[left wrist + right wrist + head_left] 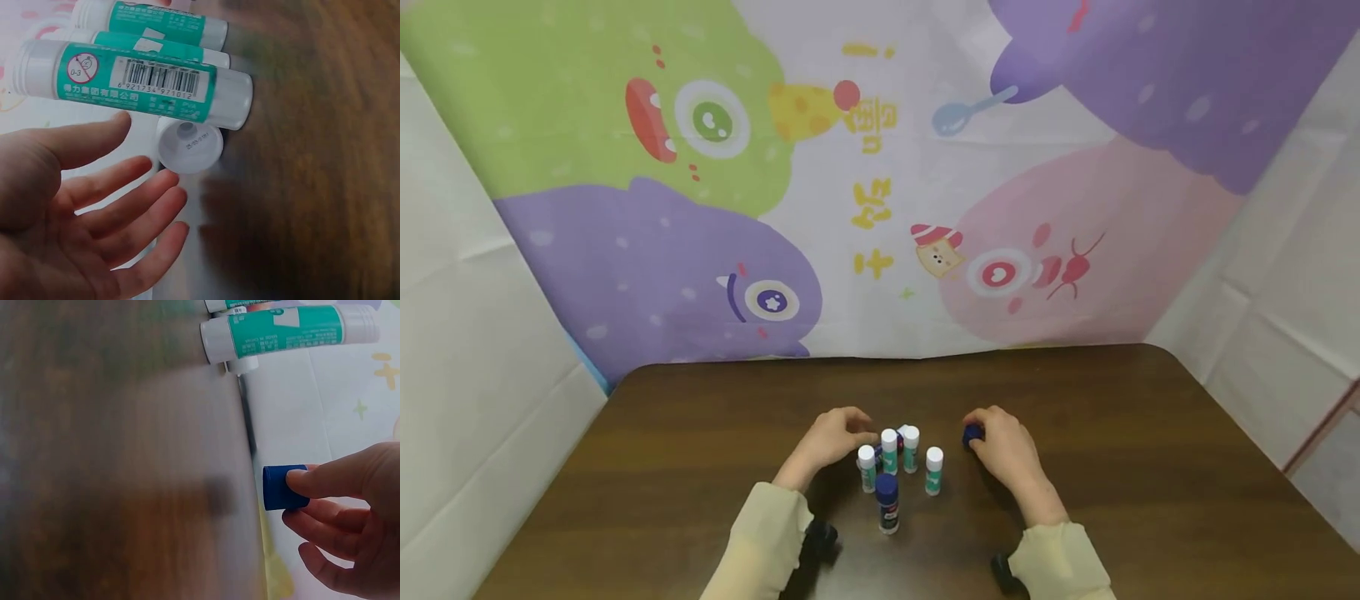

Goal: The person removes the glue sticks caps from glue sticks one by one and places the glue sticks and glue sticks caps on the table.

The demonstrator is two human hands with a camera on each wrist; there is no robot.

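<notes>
Several green-and-white glue sticks point(933, 472) stand upright mid-table. A blue-capped dark glue stick point(888, 505) stands in front of them. Behind the upright ones another dark glue stick point(878, 454) lies on its side, mostly hidden; its white round end point(190, 149) faces the left hand. My left hand point(835, 437) is left of the group, fingers loosely bent and holding nothing. In the left wrist view, its thumb is close to a green glue stick point(137, 81); contact is unclear. On the right, my right hand point(1006, 446) pinches a blue cap point(284, 487) between thumb and fingers.
The dark wooden table point(700, 467) extends around the group. A cartoon-printed cloth point(880, 317) hangs along the table's far edge, with white sheets point(467, 333) at both sides. Dark straps or devices point(823, 540) are at both wrists.
</notes>
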